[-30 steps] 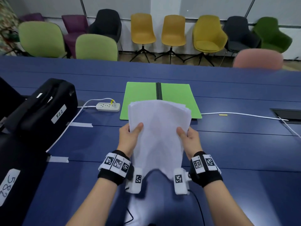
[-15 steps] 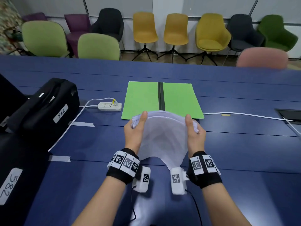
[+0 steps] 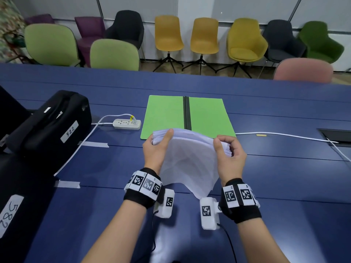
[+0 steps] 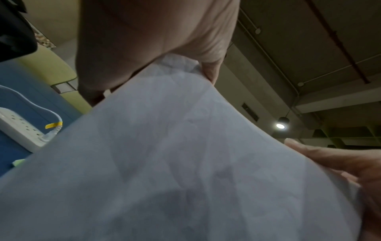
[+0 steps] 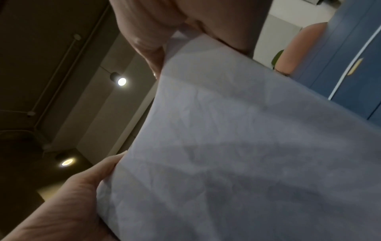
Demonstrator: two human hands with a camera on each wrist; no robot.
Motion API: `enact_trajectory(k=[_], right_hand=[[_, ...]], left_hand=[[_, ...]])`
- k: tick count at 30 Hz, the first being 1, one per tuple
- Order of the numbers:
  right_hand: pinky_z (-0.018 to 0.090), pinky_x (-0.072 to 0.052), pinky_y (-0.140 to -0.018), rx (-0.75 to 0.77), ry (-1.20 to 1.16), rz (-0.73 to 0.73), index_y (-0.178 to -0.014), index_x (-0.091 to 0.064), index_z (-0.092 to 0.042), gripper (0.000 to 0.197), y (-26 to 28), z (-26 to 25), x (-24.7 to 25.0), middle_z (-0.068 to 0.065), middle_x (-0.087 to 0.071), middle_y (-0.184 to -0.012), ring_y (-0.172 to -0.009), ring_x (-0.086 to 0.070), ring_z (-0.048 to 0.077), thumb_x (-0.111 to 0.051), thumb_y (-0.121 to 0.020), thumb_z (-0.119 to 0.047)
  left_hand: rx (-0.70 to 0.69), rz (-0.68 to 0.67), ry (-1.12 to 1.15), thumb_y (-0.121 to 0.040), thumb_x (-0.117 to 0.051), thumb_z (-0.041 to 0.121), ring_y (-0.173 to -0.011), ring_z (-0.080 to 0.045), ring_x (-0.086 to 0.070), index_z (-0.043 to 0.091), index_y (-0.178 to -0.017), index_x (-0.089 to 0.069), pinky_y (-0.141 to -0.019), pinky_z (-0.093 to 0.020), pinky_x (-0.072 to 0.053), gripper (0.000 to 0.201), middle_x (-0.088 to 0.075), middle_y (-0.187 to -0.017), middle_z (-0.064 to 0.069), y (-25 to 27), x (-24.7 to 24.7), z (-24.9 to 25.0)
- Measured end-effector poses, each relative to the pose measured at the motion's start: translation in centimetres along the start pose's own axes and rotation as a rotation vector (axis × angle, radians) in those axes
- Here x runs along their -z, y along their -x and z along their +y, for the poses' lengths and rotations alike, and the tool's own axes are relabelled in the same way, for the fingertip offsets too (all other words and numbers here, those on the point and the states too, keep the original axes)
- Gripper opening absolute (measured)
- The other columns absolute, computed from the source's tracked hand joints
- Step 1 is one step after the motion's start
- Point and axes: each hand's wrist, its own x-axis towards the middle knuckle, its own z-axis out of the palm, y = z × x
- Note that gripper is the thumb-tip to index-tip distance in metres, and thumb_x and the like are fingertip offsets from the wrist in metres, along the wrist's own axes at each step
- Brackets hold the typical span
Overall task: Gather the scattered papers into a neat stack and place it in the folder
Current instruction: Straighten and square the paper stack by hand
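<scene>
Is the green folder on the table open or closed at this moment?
Open. The green folder lies spread flat on the blue table, both panels showing either side of its dark spine, nothing visible on them. The paper stack is not yet in it.

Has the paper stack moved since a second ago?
Yes. The paper stack, held by the left hand and right hand, has tipped forward and lower; its far edge now covers less of the green folder.

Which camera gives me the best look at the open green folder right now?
The head view: the open green folder lies flat on the blue table, both halves and the dark spine visible, its near edge hidden by the white paper stack. Both wrist views are filled by paper; neither clearly shows the folder.
</scene>
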Motion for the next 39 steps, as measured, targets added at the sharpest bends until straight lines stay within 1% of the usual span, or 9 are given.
enact_trajectory(k=[6,10,18,21,25,30,32,36,39], right_hand=[[0.01,-0.04,-0.086,0.034,0.067,-0.093,-0.078,-0.06,-0.016,0.013,-0.7,-0.1,0.6,-0.003,-0.067,-0.096,-0.092,-0.061,-0.003,-0.06,-0.087,-0.006],[0.031,-0.041,-0.094,-0.022,0.016,-0.1,-0.075,-0.052,-0.028,0.018,-1.2,0.6,1.0,-0.01,-0.068,-0.1,-0.1,-0.058,0.006,-0.052,-0.09,-0.018],[0.039,-0.042,-0.095,-0.173,-0.157,-0.005,-0.088,-0.048,-0.027,0.022,-1.0,0.5,0.6,-0.005,-0.067,-0.097,-0.096,-0.056,0.019,-0.054,-0.082,-0.006],[0.03,-0.041,-0.089,-0.122,-0.099,0.01,-0.084,-0.051,-0.03,0.021,-0.6,0.5,0.4,-0.004,-0.066,-0.096,-0.093,-0.055,0.015,-0.053,-0.077,-0.01],[0.023,-0.043,-0.086,-0.029,-0.093,0.038,-0.075,-0.053,-0.025,0.028,-0.2,0.4,0.4,-0.002,-0.066,-0.097,-0.094,-0.059,0.012,-0.056,-0.083,0.001],[0.012,-0.041,-0.076,-0.002,-0.13,0.027,-0.066,-0.047,-0.02,0.031,-0.2,0.9,1.0,0.001,-0.065,-0.1,-0.089,-0.058,0.003,-0.045,-0.077,0.009],[0.011,-0.041,-0.079,-0.02,-0.166,0.042,-0.065,-0.046,-0.017,0.032,-0.4,1.2,1.2,0.009,-0.064,-0.103,-0.098,-0.06,0.003,-0.043,-0.076,0.013],[0.016,-0.037,-0.085,-0.006,-0.083,-0.056,-0.074,-0.05,-0.019,0.008,-0.3,1.3,0.9,0.006,-0.059,-0.112,-0.109,-0.054,-0.001,-0.05,-0.077,-0.012],[0.024,-0.033,-0.1,0.009,0.0,-0.176,-0.091,-0.047,-0.021,0.022,0.2,1.4,0.9,-0.009,-0.051,-0.118,-0.124,-0.043,0.003,-0.054,-0.08,-0.039]], left_hand=[[-0.023,0.037,-0.001,-0.066,-0.078,0.048,-0.068,-0.013,-0.049,0.01,-0.072,-0.055,-0.069,-0.028,-0.044,0.045,-0.053,-0.071,0.001,-0.5,-0.2,-0.4],[-0.083,0.021,0.02,-0.069,-0.076,0.043,-0.072,-0.013,-0.055,-0.005,-0.087,-0.059,-0.072,-0.031,-0.049,0.054,-0.06,-0.078,-0.002,-0.3,-0.1,-0.3],[-0.053,-0.047,-0.076,-0.085,-0.07,0.02,-0.052,0.024,-0.051,0.03,-0.068,-0.049,-0.053,0.005,-0.039,0.029,-0.06,-0.057,0.026,-0.4,0.4,0.1],[-0.006,-0.041,-0.05,-0.081,-0.073,0.032,-0.082,0.005,-0.065,0.019,-0.084,-0.065,-0.07,-0.009,-0.047,0.016,-0.069,-0.086,0.012,-0.4,0.5,0.1],[0.068,-0.042,-0.004,-0.074,-0.075,0.046,-0.106,-0.014,-0.06,0.012,-0.118,-0.058,-0.088,-0.027,-0.048,0.058,-0.061,-0.12,0.002,-0.4,0.3,-0.1],[0.08,-0.054,-0.026,-0.079,-0.072,0.038,-0.08,-0.011,-0.064,0.013,-0.1,-0.065,-0.063,-0.017,-0.05,0.033,-0.068,-0.092,0.004,-0.6,0.2,0.4],[0.083,-0.066,-0.019,-0.078,-0.073,0.04,-0.083,-0.013,-0.065,0.011,-0.104,-0.065,-0.068,-0.02,-0.051,0.04,-0.069,-0.096,0.001,-0.6,0.2,0.5],[0.08,-0.047,-0.011,-0.068,-0.076,0.05,-0.101,-0.017,-0.065,0.008,-0.115,-0.062,-0.09,-0.031,-0.052,0.065,-0.068,-0.111,-0.003,-0.5,0.1,0.3],[0.081,-0.093,-0.013,-0.08,-0.072,0.034,-0.071,-0.011,-0.066,0.014,-0.088,-0.068,-0.067,-0.021,-0.053,0.022,-0.07,-0.081,0.001,-0.5,0.2,0.4]])
